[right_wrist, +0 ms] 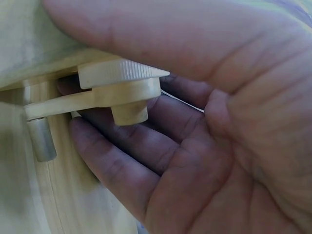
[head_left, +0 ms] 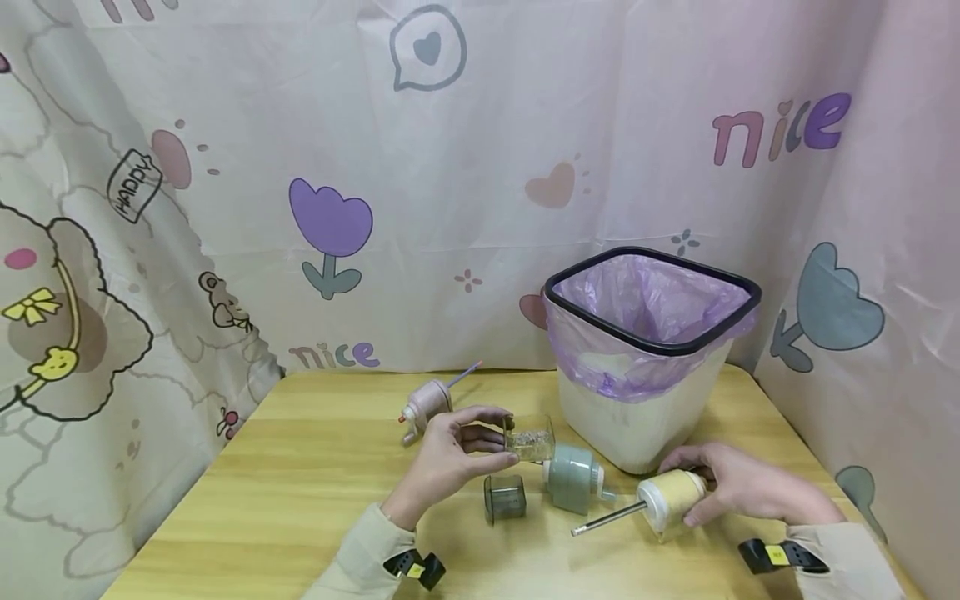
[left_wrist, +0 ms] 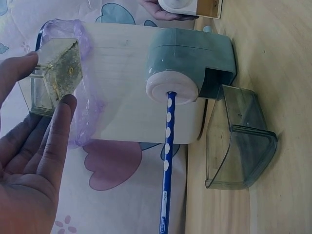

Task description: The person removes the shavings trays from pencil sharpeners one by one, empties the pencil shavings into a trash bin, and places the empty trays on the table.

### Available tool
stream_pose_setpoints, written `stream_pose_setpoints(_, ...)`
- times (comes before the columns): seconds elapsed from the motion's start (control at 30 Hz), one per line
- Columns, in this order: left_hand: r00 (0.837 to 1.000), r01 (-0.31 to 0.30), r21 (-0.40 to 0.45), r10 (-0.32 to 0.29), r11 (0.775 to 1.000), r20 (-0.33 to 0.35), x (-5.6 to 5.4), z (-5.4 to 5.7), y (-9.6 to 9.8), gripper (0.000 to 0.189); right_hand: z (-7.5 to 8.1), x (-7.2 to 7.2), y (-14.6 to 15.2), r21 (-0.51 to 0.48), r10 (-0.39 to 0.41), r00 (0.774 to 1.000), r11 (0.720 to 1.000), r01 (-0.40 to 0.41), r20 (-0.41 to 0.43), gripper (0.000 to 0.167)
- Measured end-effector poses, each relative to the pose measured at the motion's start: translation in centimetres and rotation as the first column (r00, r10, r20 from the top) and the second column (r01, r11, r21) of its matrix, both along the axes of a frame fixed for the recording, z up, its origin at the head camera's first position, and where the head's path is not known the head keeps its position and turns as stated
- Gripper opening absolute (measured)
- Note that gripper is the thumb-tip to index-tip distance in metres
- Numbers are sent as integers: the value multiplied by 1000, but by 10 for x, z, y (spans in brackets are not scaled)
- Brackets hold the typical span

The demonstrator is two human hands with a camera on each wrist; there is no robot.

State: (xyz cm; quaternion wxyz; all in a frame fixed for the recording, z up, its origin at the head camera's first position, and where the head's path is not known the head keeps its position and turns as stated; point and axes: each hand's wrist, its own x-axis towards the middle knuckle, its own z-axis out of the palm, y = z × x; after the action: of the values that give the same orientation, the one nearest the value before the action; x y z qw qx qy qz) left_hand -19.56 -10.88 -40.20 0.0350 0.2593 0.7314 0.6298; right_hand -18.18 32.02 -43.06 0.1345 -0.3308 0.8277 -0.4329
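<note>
My left hand (head_left: pixel 442 454) holds a clear shavings drawer (head_left: pixel 531 442) between thumb and fingers, raised over the table. Pencil shavings lie inside the drawer, seen through its walls in the left wrist view. My right hand (head_left: pixel 738 483) grips a yellow crank pencil sharpener (head_left: pixel 677 492) with a dark pencil (head_left: pixel 609 518) sticking out of its front. Its crank arm (right_wrist: pixel 68 101) shows near the palm in the right wrist view. Between the hands stands a teal sharpener (head_left: pixel 572 479), with a blue white-dotted pencil (left_wrist: pixel 167 146) in it. Beside that sits a grey-tinted drawer (head_left: pixel 506 497).
Behind the hands, a white bin (head_left: pixel 637 417) with a black rim and purple liner stands at the back right of the wooden table (head_left: pixel 300 467). A pale pinkish sharpener (head_left: pixel 429 402) with a purple pencil (head_left: pixel 465 374) lies farther back. A printed curtain (head_left: pixel 465 167) hangs behind.
</note>
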Motion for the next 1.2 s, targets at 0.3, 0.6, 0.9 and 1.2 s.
stream_pose_setpoints(0.3, 1000, -8, -5, 8, 1000, 9, 3, -2, -2, 55, -5, 1, 0, -53, 24, 999, 998, -22, 38, 54)
stream_pose_setpoints(0.6, 1000, -11, -6, 10, 1000, -5, 1, -3, -3, 54, -5, 2, 0, -53, 19, 998, 998, -17, 52, 54)
stream_pose_setpoints(0.9, 1000, -5, -8, 5, 1000, -25, -1, -2, -4, 56, 0, 2, -2, -9, -11, 1000, 1000, 11, -6, 55)
stream_pose_setpoints(1.2, 1000, 0, -13, 0, 1000, -17, -3, -3, -3, 56, -1, 3, -1, -62, 8, 1000, 998, -8, 3, 54)
